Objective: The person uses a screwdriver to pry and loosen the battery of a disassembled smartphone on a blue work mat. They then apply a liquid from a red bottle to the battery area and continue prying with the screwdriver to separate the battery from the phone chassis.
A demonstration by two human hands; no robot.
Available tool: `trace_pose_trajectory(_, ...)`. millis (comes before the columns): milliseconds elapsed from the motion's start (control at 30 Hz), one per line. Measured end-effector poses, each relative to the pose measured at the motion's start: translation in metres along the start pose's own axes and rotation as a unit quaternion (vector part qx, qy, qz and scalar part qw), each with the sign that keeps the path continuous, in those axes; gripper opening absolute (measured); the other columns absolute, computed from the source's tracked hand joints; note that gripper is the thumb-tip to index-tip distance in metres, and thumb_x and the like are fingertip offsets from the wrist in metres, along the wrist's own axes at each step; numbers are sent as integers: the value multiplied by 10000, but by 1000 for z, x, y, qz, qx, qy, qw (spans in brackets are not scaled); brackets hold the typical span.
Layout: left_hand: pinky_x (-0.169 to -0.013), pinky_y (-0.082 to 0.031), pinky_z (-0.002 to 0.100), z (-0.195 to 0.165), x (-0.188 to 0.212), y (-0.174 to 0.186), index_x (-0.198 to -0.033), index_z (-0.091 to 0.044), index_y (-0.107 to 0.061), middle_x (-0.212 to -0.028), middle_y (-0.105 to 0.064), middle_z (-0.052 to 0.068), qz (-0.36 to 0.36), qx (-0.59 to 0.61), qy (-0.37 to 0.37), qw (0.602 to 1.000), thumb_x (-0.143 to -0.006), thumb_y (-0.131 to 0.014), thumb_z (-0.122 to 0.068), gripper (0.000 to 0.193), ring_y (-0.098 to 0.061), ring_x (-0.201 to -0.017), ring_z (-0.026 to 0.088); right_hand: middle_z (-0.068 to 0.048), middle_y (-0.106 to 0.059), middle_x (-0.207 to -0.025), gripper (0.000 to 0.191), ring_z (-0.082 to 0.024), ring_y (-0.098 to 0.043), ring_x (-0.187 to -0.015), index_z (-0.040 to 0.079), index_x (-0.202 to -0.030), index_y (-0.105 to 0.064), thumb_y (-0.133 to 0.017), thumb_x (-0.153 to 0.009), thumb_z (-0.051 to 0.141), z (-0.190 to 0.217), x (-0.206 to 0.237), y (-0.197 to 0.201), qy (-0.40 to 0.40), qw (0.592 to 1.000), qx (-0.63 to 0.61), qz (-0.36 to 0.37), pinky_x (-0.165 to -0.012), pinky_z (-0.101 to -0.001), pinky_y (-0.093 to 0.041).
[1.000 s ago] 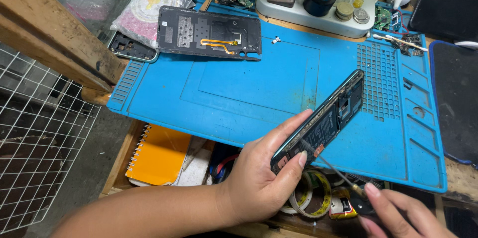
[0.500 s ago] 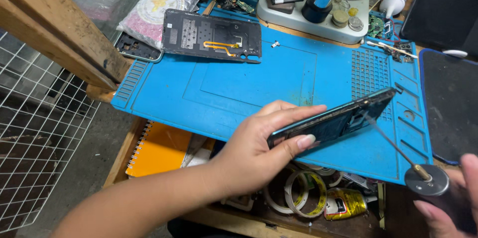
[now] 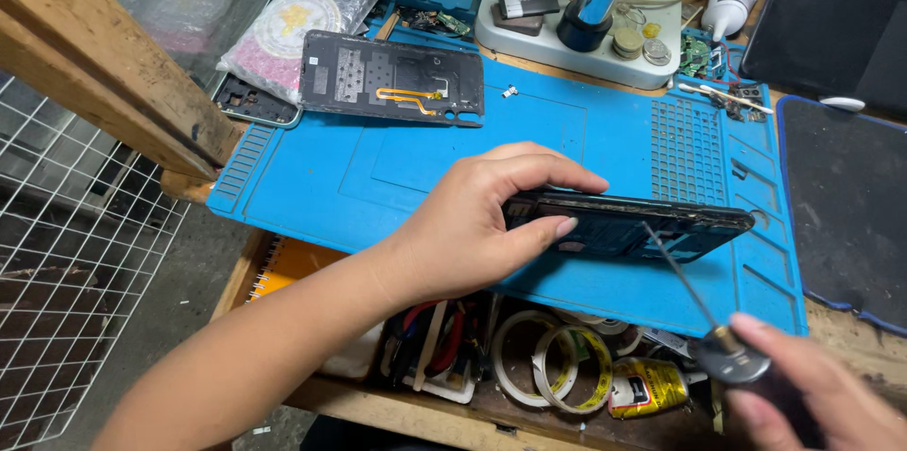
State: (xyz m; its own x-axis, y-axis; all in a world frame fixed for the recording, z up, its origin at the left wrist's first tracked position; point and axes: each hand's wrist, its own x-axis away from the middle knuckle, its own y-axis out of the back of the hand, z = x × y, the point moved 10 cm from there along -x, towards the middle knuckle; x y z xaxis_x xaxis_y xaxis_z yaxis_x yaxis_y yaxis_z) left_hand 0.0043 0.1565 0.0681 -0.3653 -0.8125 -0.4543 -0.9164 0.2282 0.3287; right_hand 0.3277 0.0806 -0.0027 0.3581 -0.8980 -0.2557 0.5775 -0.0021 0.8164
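Phone frame (image 3: 631, 222), dark and opened, is what I hold over the front part of the blue repair mat (image 3: 312, 187). My left hand (image 3: 472, 224) closes around its left end, with the thumb below and the fingers curled over the upper edge, so the frame stands on its long edge, almost level. My right hand (image 3: 817, 394) is nearest to me, at the bottom right corner, and it grips the round cap of a thin screwdriver (image 3: 694, 305). The shaft goes up and to the left, and its tip meets the frame near the middle of its right half.

Below the mat edge, I see an open drawer with rolls of tape (image 3: 553, 366), a small yellow packet (image 3: 647, 387) and an orange notebook (image 3: 283, 267). A white wire grid (image 3: 66, 290) is at the left, under a wooden beam (image 3: 104, 73).

Further away on the mat lies a dark back cover (image 3: 392, 78) with an orange flex cable, well apart from the frame. Behind it there is a bubble-wrap bag (image 3: 312, 17), a white base of a microscope stand (image 3: 576, 35), and a black keyboard (image 3: 831, 17) at the far right.
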Motion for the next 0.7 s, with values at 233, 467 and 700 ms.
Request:
trace_pose_trajectory(233,-1190,-510,367,6,3,-8,-1240,-125,-752,-1316,-726,91,0,118,-22,993,-1049,-699,-160,201,-668,-1330,215,-323,-688,-1153,611,-366,-772,-883,21,-1545,-408,-643,-1016,218,24,23,-124,-165,753,-628,111,-783,-471,-640)
trace_pose_trajectory(467,-1247,-471,390,25,-2,-15,-1294,-56,-718,-1379,-697,115,38,284,-2,958,-1108,-622,-166,237,-624,-1395,211,-295,-678,-1106,626,-311,-730,-786,11,-1525,-411,-604,-989,271,55,-14,-132,-168,762,-623,54,-736,-408,-602)
trace_pose_trajectory(700,-1141,-515,367,52,-4,-19,-1221,15,-739,-1270,-750,123,-12,340,92,936,-1061,-648,-170,261,-681,-1231,187,-289,-669,-1098,612,-305,-724,-759,39,-1529,-382,-569,-990,262,68,-19,-141,-188,738,-643,76,-667,-390,-593)
